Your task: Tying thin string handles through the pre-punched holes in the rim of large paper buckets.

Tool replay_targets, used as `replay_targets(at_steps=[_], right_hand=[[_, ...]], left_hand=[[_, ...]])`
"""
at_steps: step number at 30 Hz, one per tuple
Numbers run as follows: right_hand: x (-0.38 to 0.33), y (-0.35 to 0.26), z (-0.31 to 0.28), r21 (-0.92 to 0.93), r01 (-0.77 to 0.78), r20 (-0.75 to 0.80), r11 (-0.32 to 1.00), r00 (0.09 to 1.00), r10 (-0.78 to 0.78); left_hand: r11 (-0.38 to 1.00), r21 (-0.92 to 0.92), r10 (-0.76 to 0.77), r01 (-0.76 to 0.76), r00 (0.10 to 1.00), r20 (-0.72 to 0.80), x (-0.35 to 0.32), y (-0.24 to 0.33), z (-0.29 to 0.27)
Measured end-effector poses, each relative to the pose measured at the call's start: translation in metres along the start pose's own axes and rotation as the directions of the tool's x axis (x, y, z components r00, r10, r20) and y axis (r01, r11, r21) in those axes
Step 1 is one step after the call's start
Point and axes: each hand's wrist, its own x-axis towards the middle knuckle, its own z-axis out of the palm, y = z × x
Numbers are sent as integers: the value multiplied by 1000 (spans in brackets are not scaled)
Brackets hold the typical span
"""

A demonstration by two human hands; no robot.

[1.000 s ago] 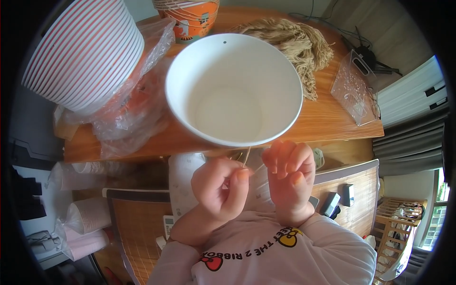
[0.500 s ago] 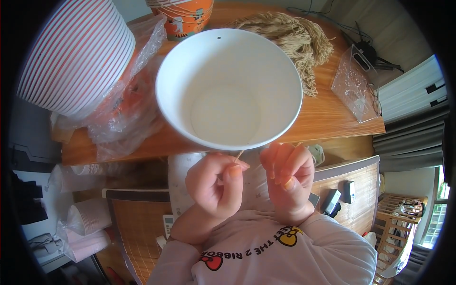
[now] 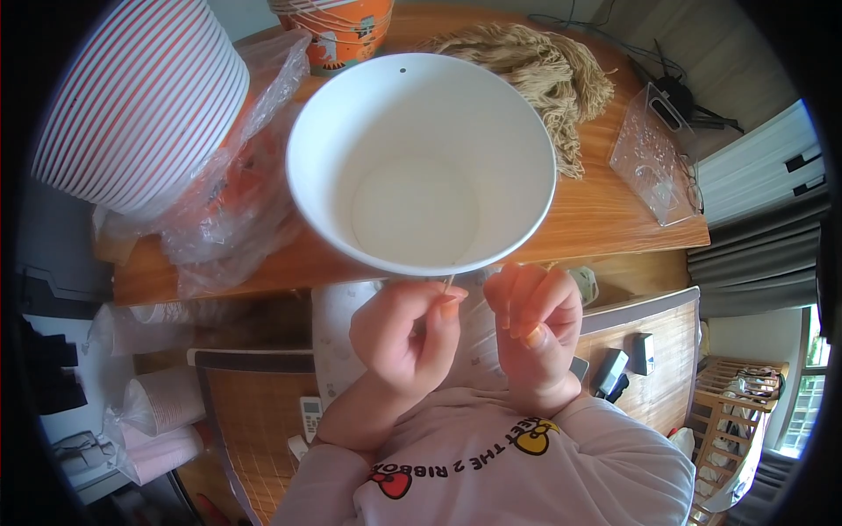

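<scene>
A large white paper bowl (image 3: pixel 421 131) fills the middle of the view, close to the camera, with a small hole near its far rim. Just below its near rim, my left hand (image 3: pixel 403 337) pinches a thin straw-coloured strand (image 3: pixel 449 282) between thumb and forefinger. My right hand (image 3: pixel 535 329) sits beside it with fingers curled, its tips right under the bowl's rim. Whether the right hand grips the strand or the bowl is hidden.
A wooden table (image 3: pixel 614 219) carries a tall stack of red-striped paper bowls (image 3: pixel 140 96) at the left, crumpled clear plastic wrap (image 3: pixel 228 210), an orange paper cup (image 3: pixel 338 31), a bundle of tan twine (image 3: pixel 544 70) and a clear plastic bag (image 3: pixel 658 158) at the right.
The white bowl has come closer to the camera and looks larger. Both hands stay together under its near rim, with the left still pinching the strand.
</scene>
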Motion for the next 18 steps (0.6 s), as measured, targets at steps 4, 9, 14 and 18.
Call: replay_targets(at_steps=[4, 9, 14, 18], right_hand=[[3, -2, -1, -92, 87, 46, 992, 995, -83], [5, -3, -9, -183, 164, 150, 969, 979, -137], [13, -18, 1, -591, 322, 211, 740, 947, -244], [41, -36, 18, -860, 505, 482, 75, 852, -205]], left_hand=[[1000, 14, -12, 12, 1000, 23, -1, -1, 1], [996, 14, -85, 85, 996, 3, -1, -1, -1], [999, 17, -47, 47, 999, 24, 8, 4, 2], [996, -4, -87, 87, 996, 30, 8, 6, 3]])
